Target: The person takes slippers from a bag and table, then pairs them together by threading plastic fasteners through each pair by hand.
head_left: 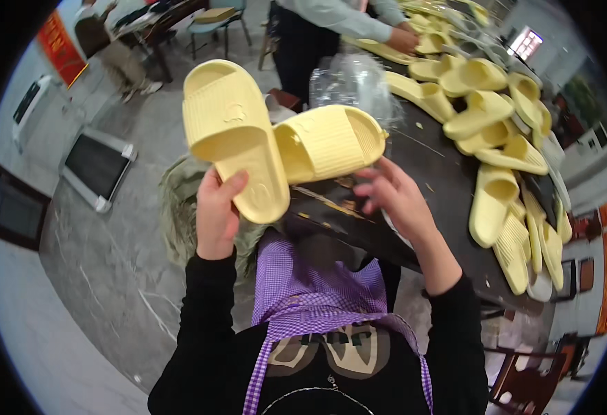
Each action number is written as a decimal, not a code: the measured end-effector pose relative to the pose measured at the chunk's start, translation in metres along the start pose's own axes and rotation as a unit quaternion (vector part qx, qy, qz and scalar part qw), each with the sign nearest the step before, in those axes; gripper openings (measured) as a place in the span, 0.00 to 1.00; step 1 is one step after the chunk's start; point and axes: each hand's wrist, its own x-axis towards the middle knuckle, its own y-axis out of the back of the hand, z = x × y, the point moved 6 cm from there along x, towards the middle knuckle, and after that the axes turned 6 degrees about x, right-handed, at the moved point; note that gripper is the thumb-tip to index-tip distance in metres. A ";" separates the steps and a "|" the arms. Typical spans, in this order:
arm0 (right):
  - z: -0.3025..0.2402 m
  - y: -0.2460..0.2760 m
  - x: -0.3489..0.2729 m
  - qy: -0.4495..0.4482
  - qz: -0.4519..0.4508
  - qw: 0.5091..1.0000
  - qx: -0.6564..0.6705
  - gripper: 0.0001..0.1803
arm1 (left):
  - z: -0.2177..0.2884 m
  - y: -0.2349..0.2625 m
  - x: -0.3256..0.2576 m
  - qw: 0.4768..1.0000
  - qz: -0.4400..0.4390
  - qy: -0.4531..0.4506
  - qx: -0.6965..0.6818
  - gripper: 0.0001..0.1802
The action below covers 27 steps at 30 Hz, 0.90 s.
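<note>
The left hand (215, 207) is clamped on the heel end of one yellow slipper (229, 131), whose long axis runs up and slightly leftward from the grip — toe pointing away from the person, sole side facing the camera. The second yellow slipper (331, 142) lies crosswise to it, long axis nearly level, its near end touching the first slipper's side and its far end pointing right over the dark tabletop (428, 166). The right hand (395, 197) sits just below that second slipper — fingers spread and loosely curled, fingertips at its lower edge, so it is the nearer hand.
</note>
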 end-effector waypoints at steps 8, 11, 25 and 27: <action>-0.012 0.077 -0.005 0.033 0.081 0.992 0.091 0.17 | -0.050 -0.081 -0.044 0.994 -0.084 0.053 0.035 0.19; -0.006 0.103 -0.004 0.059 0.099 0.993 0.032 0.17 | -0.062 -0.093 -0.052 0.991 -0.108 0.072 0.041 0.19; -0.033 0.173 0.042 0.049 0.192 0.965 -0.173 0.19 | -0.077 -0.139 -0.067 0.957 -0.223 0.182 0.048 0.18; -0.046 0.161 0.032 0.083 0.160 0.969 -0.169 0.19 | -0.081 -0.149 -0.068 0.952 -0.233 0.193 0.040 0.18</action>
